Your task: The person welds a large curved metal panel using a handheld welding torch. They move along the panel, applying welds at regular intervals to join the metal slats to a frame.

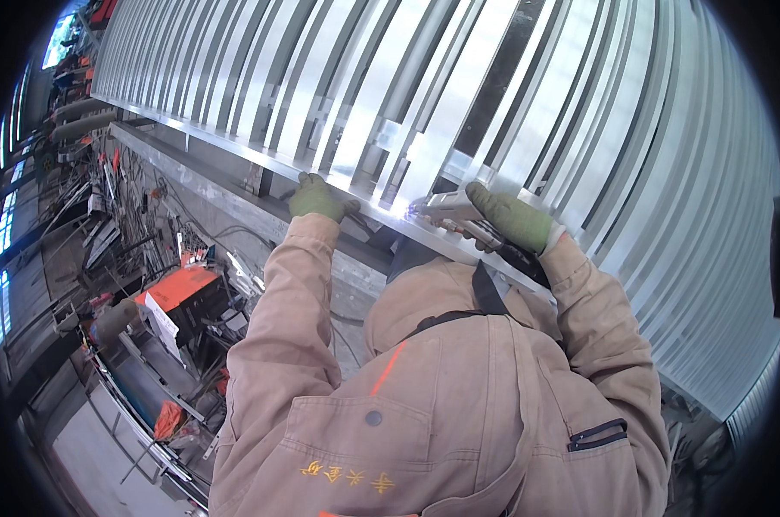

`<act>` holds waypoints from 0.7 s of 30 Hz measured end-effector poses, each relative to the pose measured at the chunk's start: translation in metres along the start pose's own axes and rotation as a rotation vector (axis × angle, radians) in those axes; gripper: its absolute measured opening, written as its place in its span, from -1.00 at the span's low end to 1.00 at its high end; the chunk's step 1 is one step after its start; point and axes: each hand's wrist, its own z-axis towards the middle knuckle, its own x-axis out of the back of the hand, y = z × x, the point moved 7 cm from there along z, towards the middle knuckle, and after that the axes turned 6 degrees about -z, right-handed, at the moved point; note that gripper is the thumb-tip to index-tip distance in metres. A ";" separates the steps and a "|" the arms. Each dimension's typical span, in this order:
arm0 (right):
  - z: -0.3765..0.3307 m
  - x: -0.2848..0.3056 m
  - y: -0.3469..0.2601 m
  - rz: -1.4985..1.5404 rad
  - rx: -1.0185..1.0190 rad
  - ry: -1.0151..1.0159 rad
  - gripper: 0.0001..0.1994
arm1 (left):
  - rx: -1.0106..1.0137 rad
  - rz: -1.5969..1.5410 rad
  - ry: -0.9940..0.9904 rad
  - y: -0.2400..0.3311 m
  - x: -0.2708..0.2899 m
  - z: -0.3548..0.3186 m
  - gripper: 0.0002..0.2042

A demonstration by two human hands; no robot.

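At two o'clock from the centre, the right hand (517, 219), green-gloved, has its fingers clamped around a torch (452, 208), its tip at a bright glow on the slatted metal panel (347, 177)'s edge. At ten o'clock, the left hand (316, 200) touches that edge, thumb spread; I cannot tell whether it grips. An orange-topped box (181, 288) sits at nine.

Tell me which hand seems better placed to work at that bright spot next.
Probably the right hand: it grips a torch, whose tip is at the bright spot on the metal edge. The left hand shows no tool and sits farther left along that edge.
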 end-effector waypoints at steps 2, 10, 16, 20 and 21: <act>0.001 0.000 0.005 0.021 0.020 0.002 -0.17 | -0.001 -0.005 0.009 0.000 0.000 -0.001 0.28; 0.002 0.003 0.018 0.061 0.006 -0.029 -0.14 | 0.000 -0.031 0.060 -0.003 0.000 0.000 0.20; -0.002 0.006 0.019 -0.028 0.034 -0.019 -0.09 | 0.057 0.016 -0.132 -0.003 -0.003 0.004 0.34; -0.004 0.008 0.019 -0.059 0.087 0.020 -0.11 | 0.046 0.035 -0.115 -0.004 -0.004 0.006 0.35; -0.003 0.007 0.020 -0.042 0.111 0.048 -0.15 | 0.051 0.033 -0.113 -0.005 -0.005 0.007 0.36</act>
